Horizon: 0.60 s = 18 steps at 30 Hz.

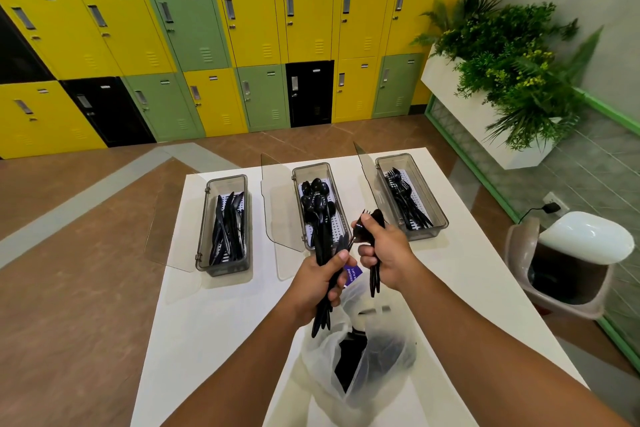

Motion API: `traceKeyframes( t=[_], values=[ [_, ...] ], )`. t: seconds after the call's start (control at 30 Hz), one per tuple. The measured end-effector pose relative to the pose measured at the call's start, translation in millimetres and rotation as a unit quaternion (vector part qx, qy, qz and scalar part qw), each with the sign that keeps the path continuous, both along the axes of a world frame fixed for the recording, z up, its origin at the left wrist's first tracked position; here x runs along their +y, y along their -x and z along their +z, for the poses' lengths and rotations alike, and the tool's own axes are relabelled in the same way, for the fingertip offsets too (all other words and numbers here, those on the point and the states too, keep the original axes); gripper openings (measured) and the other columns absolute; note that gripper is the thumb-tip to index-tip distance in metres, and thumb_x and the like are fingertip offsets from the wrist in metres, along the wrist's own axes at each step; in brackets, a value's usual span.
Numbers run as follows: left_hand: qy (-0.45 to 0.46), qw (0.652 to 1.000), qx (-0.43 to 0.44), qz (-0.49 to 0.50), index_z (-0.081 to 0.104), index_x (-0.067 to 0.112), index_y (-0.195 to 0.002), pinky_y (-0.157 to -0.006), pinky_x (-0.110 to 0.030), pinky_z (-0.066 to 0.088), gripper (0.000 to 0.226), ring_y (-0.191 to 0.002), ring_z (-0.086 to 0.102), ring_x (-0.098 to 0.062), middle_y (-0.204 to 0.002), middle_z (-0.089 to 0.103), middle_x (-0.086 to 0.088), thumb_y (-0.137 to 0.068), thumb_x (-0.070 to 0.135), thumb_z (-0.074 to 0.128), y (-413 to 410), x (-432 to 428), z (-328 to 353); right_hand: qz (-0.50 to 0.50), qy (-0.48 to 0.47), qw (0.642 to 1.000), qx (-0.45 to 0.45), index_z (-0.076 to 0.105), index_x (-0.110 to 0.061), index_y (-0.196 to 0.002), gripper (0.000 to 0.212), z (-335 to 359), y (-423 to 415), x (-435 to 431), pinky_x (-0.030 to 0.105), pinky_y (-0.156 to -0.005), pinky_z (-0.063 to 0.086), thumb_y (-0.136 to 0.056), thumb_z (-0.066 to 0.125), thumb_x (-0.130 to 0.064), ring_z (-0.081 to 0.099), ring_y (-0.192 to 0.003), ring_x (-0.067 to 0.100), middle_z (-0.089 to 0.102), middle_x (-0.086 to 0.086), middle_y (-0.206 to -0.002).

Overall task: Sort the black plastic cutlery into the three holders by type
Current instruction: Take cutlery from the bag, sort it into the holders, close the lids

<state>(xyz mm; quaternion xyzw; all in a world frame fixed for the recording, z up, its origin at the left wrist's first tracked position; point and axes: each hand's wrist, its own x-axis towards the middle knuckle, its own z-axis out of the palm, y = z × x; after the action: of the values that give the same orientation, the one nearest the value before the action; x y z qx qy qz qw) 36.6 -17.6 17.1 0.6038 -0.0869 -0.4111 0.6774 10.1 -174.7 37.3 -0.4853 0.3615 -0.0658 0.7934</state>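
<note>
White tabletop [214,322]. Three clear holders in a row along the far edge, hinged lids swung open to the left of each.

Left holder [204,229], toward the far left corner: black knives [227,229] lying lengthwise inside.

Middle holder [311,168]: black spoons [313,196], bowls toward the far end.

Right holder [434,210], toward the far right corner: black forks [405,198], tines toward the far end.

Left hand [318,284]: over the middle of the tabletop, just in front of the middle holder. Fingers and thumb clamped round a bundle [320,322] of black cutlery held near upright, handles sticking out below the fist. Types within the bundle not resolvable.

Right hand [382,250]: just beside the left, between middle and right holders. Fingers curled tight on a few held forks [374,282], tines showing above the thumb, handles hanging below the palm.

Contact between the two hands: cannot tell.

Thin plastic bag [367,367]: near the near edge, below both hands, mouth open, more dark cutlery inside. Purple label [354,274] between the hands, partly hidden.

Off the tabletop: wall of yellow, green and black lockers [249,21] beyond the far edge; planter [502,73] to the right; swing-lid bin [568,263] on the floor off the right edge.
</note>
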Motion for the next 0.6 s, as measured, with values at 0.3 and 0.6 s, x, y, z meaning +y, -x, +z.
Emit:
traceKeyframes(
  t=[0.3,0.6],
  values=[
    [0.015,0.999,0.011,0.048,0.069,0.003,-0.098,-0.043,-0.025,0.033,0.031,-0.039,0.036,-0.013,-0.059,0.05,-0.004,-0.1,0.032,0.058,-8,-9,-6,0.043,0.059,0.996,0.045,0.054,-0.013,-0.094,0.03,11,-10,-31,0.018,-0.039,0.022,-0.104,0.046,-0.041,0.026,-0.038,0.011,0.039,0.0,-0.053],
    [0.013,0.991,0.024,0.131,0.069,0.004,-0.103,-0.041,-0.024,0.034,0.029,-0.04,0.035,-0.015,-0.063,0.05,-0.005,-0.102,0.029,0.055,-15,13,-12,0.204,0.121,0.964,0.119,0.05,-0.008,-0.089,0.013,6,-66,-13,0.021,-0.038,0.028,-0.096,0.045,0.002,0.038,-0.047,0.012,0.055,0.01,-0.07]
  ],
)
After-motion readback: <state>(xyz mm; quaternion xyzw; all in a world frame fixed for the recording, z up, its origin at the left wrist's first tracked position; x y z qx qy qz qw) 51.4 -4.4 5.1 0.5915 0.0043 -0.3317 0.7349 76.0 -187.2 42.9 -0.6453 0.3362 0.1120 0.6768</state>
